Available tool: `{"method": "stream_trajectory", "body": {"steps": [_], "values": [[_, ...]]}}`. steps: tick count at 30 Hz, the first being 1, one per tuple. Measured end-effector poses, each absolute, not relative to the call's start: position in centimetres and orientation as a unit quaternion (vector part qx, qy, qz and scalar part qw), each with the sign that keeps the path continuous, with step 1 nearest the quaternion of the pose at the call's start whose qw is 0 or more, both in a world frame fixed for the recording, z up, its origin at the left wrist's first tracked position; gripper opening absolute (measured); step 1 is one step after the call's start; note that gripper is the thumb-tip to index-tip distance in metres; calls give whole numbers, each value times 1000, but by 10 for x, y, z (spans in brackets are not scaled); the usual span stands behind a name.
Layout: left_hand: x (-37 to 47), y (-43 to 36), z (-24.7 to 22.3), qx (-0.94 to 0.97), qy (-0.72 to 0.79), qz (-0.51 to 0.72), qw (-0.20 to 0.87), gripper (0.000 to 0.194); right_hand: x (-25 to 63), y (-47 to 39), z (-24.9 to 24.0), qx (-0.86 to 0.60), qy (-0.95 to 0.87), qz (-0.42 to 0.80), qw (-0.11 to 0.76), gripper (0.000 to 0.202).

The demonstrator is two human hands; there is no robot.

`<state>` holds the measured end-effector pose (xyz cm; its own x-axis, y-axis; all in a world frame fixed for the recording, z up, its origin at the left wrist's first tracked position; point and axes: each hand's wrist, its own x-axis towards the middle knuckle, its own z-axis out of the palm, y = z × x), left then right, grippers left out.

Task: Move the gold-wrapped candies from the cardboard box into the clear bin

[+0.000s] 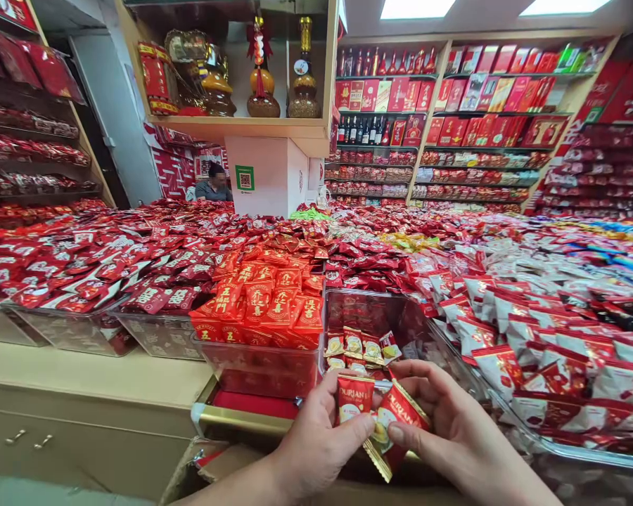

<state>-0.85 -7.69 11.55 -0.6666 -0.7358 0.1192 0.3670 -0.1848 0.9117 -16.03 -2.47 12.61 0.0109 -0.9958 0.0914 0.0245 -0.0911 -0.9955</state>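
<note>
Two small red-and-gold wrapped candy packets marked "DURIAN" are held close together over the front of a clear plastic bin (366,293). My left hand (316,437) is closed round the left candy packet (355,395), thumb across its lower front. The right candy packet (407,406), tilted, is pinched by my right hand (456,422), its thumb pressing the front. Part of a wrapper with a gold crimped edge (378,460) hangs below; I cannot tell which packet it belongs to. Inside the bin, several similar packets (353,343) stand in rows, partly hidden behind my fingers.
Left of this bin, orange-red packets (258,302) fill another bin. White-and-red packets (506,365) heap up at right. Below lie a gold-edged ledge (243,420) and an opened cardboard box (232,464). Far back, a person (214,186) sits beside a white pillar (258,176).
</note>
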Motion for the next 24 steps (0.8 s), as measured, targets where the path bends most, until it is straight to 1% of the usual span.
{"method": "stream_trajectory", "body": {"steps": [2,4,5,7,8,9,12,14,16,17,19,21,23,24], "values": [[-8,-76,114,174,-517,-765,343,32,-160,-22,127,-530,487,-516,465,32],[-8,-75,115,165,-502,-778,339,37,-160,-19,128,-523,485,-514,476,28],[-7,-75,115,155,-488,-789,340,39,-160,-17,129,-521,471,-508,497,31],[-6,-76,117,130,-454,-817,330,41,-160,-14,131,-520,442,-495,538,47],[-6,-76,117,120,-439,-831,320,42,-160,-13,133,-522,435,-488,548,54],[-5,-77,117,114,-428,-840,312,42,-160,-13,134,-523,437,-485,549,55],[-4,-78,114,128,-443,-831,310,41,-159,-13,137,-508,462,-484,543,38],[-5,-77,110,154,-462,-817,308,35,-157,-14,136,-491,448,-485,569,34],[-6,-75,107,159,-478,-813,293,43,-156,-15,134,-473,425,-487,598,33],[-7,-74,106,156,-487,-810,286,48,-155,-16,132,-468,427,-491,598,32],[-8,-72,108,154,-510,-799,279,54,-155,-19,128,-460,460,-500,572,31],[-9,-70,110,179,-526,-784,278,49,-155,-22,125,-451,499,-511,535,31],[-10,-70,112,206,-528,-776,276,41,-154,-25,123,-446,512,-526,512,33],[-11,-70,113,214,-529,-774,275,41,-153,-26,122,-445,514,-534,503,33]]}}
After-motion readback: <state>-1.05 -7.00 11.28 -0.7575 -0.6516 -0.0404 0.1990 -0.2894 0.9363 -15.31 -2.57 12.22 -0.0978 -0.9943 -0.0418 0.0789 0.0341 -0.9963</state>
